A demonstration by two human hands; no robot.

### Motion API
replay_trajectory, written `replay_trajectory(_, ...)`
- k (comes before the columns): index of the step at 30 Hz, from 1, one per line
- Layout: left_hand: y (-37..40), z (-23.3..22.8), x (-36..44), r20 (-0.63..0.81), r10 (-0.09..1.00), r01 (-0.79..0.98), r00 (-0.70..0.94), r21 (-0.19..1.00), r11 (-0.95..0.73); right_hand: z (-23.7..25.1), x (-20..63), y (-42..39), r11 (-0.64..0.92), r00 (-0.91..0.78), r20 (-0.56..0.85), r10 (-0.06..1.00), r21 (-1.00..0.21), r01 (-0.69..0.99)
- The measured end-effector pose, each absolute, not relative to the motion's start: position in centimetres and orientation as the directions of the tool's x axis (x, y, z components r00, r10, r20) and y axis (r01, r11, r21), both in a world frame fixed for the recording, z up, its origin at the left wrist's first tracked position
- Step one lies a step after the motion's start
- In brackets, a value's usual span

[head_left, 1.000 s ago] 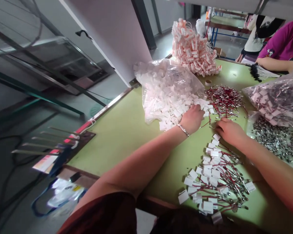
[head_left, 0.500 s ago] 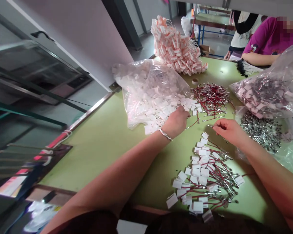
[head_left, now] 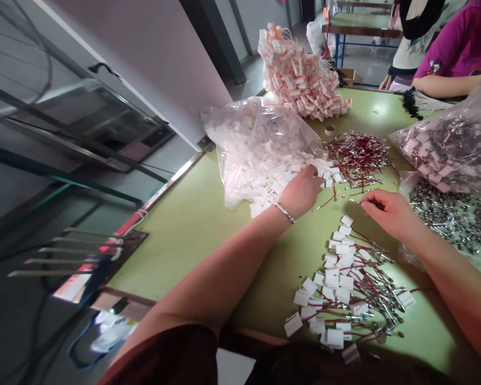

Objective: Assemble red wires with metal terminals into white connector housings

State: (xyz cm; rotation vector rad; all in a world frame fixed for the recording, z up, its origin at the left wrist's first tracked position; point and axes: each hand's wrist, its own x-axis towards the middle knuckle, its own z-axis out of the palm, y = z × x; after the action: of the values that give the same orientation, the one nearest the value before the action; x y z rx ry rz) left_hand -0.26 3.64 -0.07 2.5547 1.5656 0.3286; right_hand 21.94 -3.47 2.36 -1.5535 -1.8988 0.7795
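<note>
My left hand (head_left: 302,190), a bracelet at its wrist, is at the right edge of the loose white plastic connector housings (head_left: 272,184). Its fingers are curled together, and their tips are partly hidden, so what they hold cannot be made out. Right of it, my right hand (head_left: 388,211) pinches a thin wire lead whose silvery metal tip (head_left: 355,201) points left. A heap of red wire leads (head_left: 358,152) with metal ends lies beyond both hands. Nearer my body are rows of white housings with red leads attached (head_left: 344,280).
A clear plastic bag (head_left: 232,128) spills the housings. Behind it rises a pile of orange-and-white parts (head_left: 300,80), near a tape roll (head_left: 330,130). At right are a bag of assembled pieces (head_left: 444,149) and small metal parts (head_left: 449,214). A co-worker in a purple sleeve (head_left: 444,48) sits across.
The camera view has turned slightly, so everything sits further right in the picture. Against the table, both hands have hardly moved, and the right still pinches the lead.
</note>
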Motion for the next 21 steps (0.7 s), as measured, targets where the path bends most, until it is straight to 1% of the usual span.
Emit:
replay_trajectory(2, 3.6, -0.4, 0.1, 0.079, 0.891, 0.882, 0.447, 0.127, -0.454, 2.1, 21.9, -3.5, 0.176, -0.181, 0.069, 0.981, -0.707, 0.685)
replay_trajectory(3, 3.6, -0.5, 0.2, 0.079, 0.894, 0.889, 0.441, 0.102, -0.447, 2.1, 21.9, -3.5, 0.18, -0.184, 0.07, 0.98, -0.695, 0.696)
replay_trajectory(7, 3.3, -0.3, 0.1, 0.083, 0.885, 0.878, 0.459, 0.108, -0.466, 2.0, 21.9, -3.5, 0.142, -0.16, 0.036, 0.986, -0.684, 0.715)
replay_trajectory(11, 2.7, 0.6, 0.2, -0.034, 0.885, 0.885, 0.464, 0.07, -0.461, 2.0, 21.7, -3.8, 0.115, -0.18, -0.02, 0.983, -0.695, 0.709)
replay_trajectory(13, 2.4, 0.8, 0.2, -0.054, 0.887, 0.888, 0.459, 0.056, -0.457, 2.0, 21.6, -4.0, 0.12, -0.195, -0.027, 0.98, -0.7, 0.704)
replay_trajectory(14, 2.4, 0.8, 0.2, -0.041, 0.886, 0.886, 0.462, 0.064, -0.459, 2.0, 21.6, -4.0, 0.12, -0.202, -0.034, 0.979, -0.703, 0.701)
replay_trajectory(16, 2.3, 0.8, -0.1, 0.025, 0.884, 0.876, 0.466, 0.123, -0.466, 2.0, 21.6, -4.1, 0.11, -0.205, -0.048, 0.978, -0.715, 0.691)
replay_trajectory(18, 2.3, 1.0, -0.3, 0.115, 0.909, 0.874, 0.401, 0.25, -0.417, 2.2, 21.6, -4.1, 0.076, -0.178, -0.063, 0.982, -0.73, 0.679)
replay_trajectory(19, 2.2, 1.2, -0.3, 0.144, 0.929, 0.861, 0.34, 0.35, -0.369, 2.3, 21.5, -4.0, 0.055, -0.158, -0.072, 0.985, -0.737, 0.674)
replay_trajectory(20, 2.1, 1.4, -0.2, 0.143, 0.951, 0.823, 0.275, 0.476, -0.309, 2.4, 21.4, -4.0, 0.035, -0.139, -0.078, 0.987, -0.745, 0.667)
replay_trajectory(21, 1.9, 1.6, -0.1, 0.105, 0.97, 0.746, 0.221, 0.623, -0.237, 2.5, 21.3, -4.0, 0.018, -0.126, -0.085, 0.988, -0.755, 0.655)
